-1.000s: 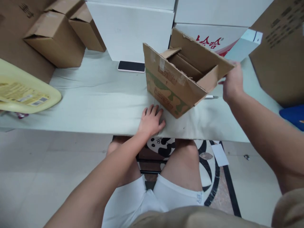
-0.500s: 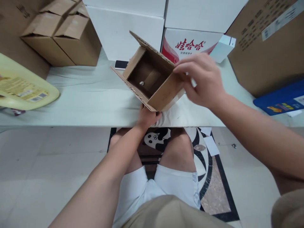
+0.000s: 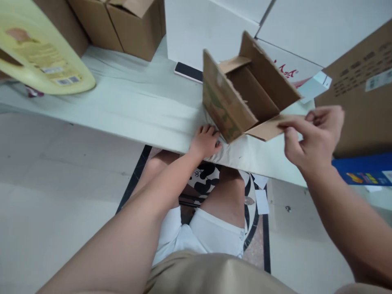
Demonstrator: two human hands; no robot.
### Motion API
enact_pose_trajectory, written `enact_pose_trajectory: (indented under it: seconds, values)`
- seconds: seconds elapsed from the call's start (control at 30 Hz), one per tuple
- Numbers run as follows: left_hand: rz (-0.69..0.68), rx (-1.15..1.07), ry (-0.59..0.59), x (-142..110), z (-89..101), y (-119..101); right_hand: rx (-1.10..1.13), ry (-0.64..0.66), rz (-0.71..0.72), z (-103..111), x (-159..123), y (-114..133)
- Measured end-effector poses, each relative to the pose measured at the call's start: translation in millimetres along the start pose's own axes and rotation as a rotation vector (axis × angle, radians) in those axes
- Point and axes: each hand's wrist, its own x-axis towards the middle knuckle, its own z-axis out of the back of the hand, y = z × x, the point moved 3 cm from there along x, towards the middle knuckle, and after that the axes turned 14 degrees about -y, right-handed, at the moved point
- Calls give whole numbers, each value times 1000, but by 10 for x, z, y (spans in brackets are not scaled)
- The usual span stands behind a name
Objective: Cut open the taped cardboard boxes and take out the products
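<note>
A small open cardboard box (image 3: 229, 104) with green print stands tilted on the pale table (image 3: 137, 110), its flaps spread apart. My right hand (image 3: 312, 139) pinches the near right flap (image 3: 266, 128) between thumb and fingers. My left hand (image 3: 206, 141) lies on the table edge with fingers spread, touching the box's lower corner. The box's inside looks bare as far as I can see into it.
A phone (image 3: 188, 72) lies flat behind the box. White cartons (image 3: 208, 32) and a red-printed carton (image 3: 288, 67) stand at the back, brown boxes (image 3: 131, 24) at the back left, a large brown box (image 3: 361, 81) and a blue item (image 3: 364, 169) at right. A yellow container (image 3: 43, 53) lies at left.
The box was turned with its opening toward me, then set back more upright. My right hand shifted from the box's side to pinching the near right flap. The camera view swung left.
</note>
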Motion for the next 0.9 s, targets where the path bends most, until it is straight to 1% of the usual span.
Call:
enact_pose_trajectory:
  seconds: [0.07, 0.13, 0.17, 0.23, 0.3, 0.33, 0.37, 0.4, 0.43, 0.5, 0.53, 0.6, 0.67, 0.77, 0.83, 0.9]
  values:
    - [7, -5, 1, -1, 0, 9, 14, 90, -299, 8, -131, -132]
    - [9, -3, 2, -5, -2, 12, 28, 172, -636, -51, -234, -254]
    - [11, -3, 2, -6, -3, 12, 34, 192, -796, -95, -271, -309]
    - [14, -12, 2, -5, -1, 11, 70, 144, -1058, -180, -312, -403]
    - [13, -21, -1, -2, 1, 11, 100, 26, -1230, -245, -329, -472]
    - [11, -23, -3, 0, 2, 12, 120, -6, -1305, -276, -343, -493]
    - [9, -22, -3, 2, 2, 14, 159, 8, -1389, -313, -367, -499]
    - [8, -20, -2, 5, 3, 18, 218, 67, -1472, -353, -397, -490]
    - [9, -16, 0, 7, 3, 22, 295, 153, -1543, -394, -428, -465]
    - [11, -11, 8, 11, 4, 32, 463, 332, -1626, -462, -479, -385]
    - [12, -11, 13, 13, 4, 36, 550, 393, -1638, -491, -494, -344]
    - [11, -10, 21, 15, 6, 40, 716, 434, -1633, -546, -504, -285]
    - [15, -7, 22, 17, 11, 41, 851, 410, -1612, -599, -503, -276]
    - [22, -3, 14, 20, 25, 36, 905, 304, -1576, -605, -513, -351]
    - [25, -3, 11, 21, 36, 28, 903, 227, -1525, -500, -525, -420]
    - [30, -8, 17, 20, 46, 22, 875, 142, -1466, -276, -547, -499]
